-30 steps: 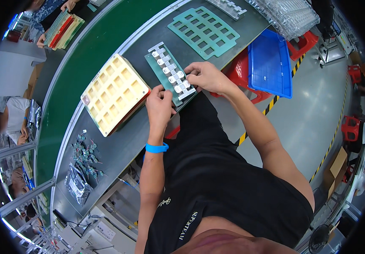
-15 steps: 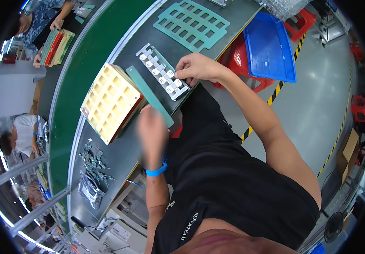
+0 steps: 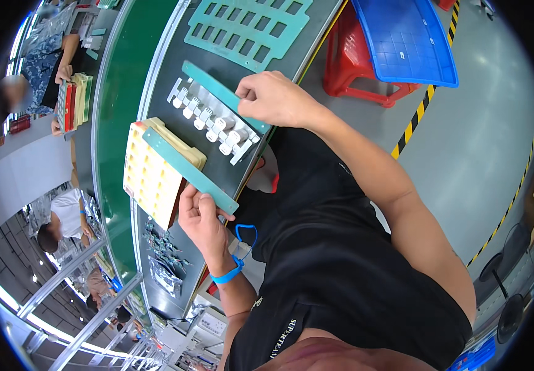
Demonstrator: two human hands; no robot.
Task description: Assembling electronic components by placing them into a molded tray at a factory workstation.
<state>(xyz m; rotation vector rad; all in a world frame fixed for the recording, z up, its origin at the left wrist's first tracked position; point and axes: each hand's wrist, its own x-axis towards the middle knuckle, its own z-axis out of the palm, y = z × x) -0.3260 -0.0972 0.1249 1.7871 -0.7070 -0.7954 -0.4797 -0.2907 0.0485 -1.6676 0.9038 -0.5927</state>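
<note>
My left hand (image 3: 204,226) pinches the near end of a long flat green strip (image 3: 186,167). That strip slants over the edge of a stack of cream trays (image 3: 155,176) with square pockets. Fingers bent, my right hand (image 3: 279,102) grips a second green strip (image 3: 214,89) near its lower end; the fingertips are partly hidden. This strip runs along the far right side of a metal fixture (image 3: 242,151). White round-ended parts (image 3: 199,122) sit in rows on the fixture, between my two hands.
A green plate with square cutouts (image 3: 248,31) lies farther up the dark bench. Small wired parts (image 3: 165,244) and a clear bag (image 3: 165,278) lie below the trays. A blue bin (image 3: 409,43) rests on a red stool (image 3: 353,62) at right. Other people work across the green belt (image 3: 118,105).
My left hand now holds up the strip that lay between trays and fixture, tilted over the trays. My right hand has moved from the fixture's parts to the other strip. The whole view has shifted.
</note>
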